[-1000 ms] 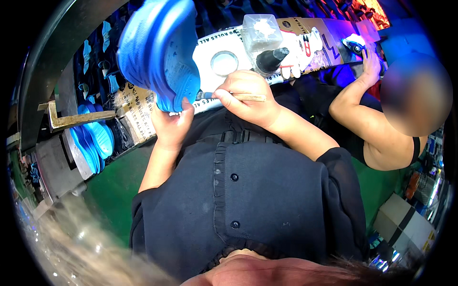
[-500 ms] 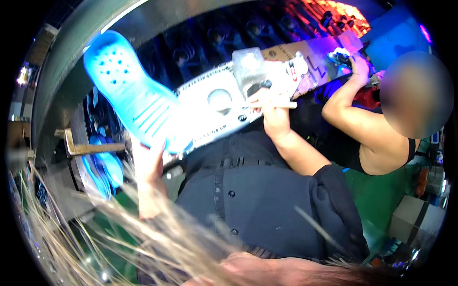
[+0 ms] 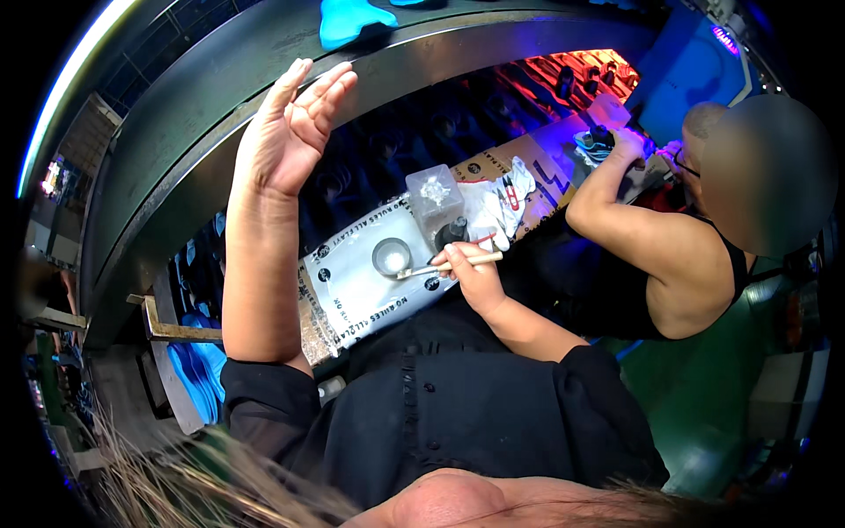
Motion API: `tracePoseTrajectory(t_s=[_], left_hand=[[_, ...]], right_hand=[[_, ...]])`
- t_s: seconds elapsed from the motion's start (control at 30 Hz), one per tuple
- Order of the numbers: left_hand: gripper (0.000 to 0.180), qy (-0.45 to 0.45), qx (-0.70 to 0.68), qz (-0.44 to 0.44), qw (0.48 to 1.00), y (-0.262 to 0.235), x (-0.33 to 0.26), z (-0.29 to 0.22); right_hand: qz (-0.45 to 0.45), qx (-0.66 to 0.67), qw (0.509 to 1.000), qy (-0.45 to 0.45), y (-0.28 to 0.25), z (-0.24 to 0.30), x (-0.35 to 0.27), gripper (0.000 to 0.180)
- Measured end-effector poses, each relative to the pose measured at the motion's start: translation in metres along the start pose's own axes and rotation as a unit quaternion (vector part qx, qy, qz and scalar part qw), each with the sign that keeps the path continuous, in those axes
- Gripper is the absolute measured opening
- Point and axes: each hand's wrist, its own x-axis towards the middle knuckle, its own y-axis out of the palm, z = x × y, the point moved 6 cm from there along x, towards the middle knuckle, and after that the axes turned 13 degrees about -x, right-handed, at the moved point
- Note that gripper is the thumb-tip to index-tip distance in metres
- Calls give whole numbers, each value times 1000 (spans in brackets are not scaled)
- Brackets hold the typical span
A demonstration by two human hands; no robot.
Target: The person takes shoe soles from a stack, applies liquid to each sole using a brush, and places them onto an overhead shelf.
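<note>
My left hand (image 3: 286, 141) is raised over the edge of the conveyor, its fingers stretched and holding nothing. Just beyond the fingertips a bright blue shoe piece (image 3: 352, 25) lies on the belt, partly cut off by the upper edge of the picture. My right hand (image 3: 471, 275) grips a brush (image 3: 486, 259) by its pale handle. The brush's tip points left, by the near rim of a round grey bowl (image 3: 379, 258). This bowl stands on a white printed sheet (image 3: 352, 308) over a narrow work board. A small dark bottle or pot (image 3: 451, 232) stands behind my right hand.
A clear plastic box (image 3: 435, 195) and a crumpled white cloth (image 3: 504, 207) sit farther along the board. Blue shoe pieces (image 3: 195, 374) rest on a low shelf at left. The dark conveyor (image 3: 176, 132) curves past; a co-worker (image 3: 651, 238) handles a shoe at right.
The blue shoe piece has left my left hand and lies on the belt. That hand has risen and opened. My right hand has lowered slightly leftward, bringing the brush tip near the bowl.
</note>
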Motion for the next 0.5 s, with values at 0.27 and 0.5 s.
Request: tracePoseTrajectory(t_s=[0.27, 0.5], left_hand=[[49, -102, 128, -82, 983, -108, -105, 46], [57, 63, 42, -563, 823, -350, -353, 1]], right_hand=[[-12, 3, 999, 36, -11, -24, 0, 33], [39, 35, 997, 58, 8, -44, 9, 29]])
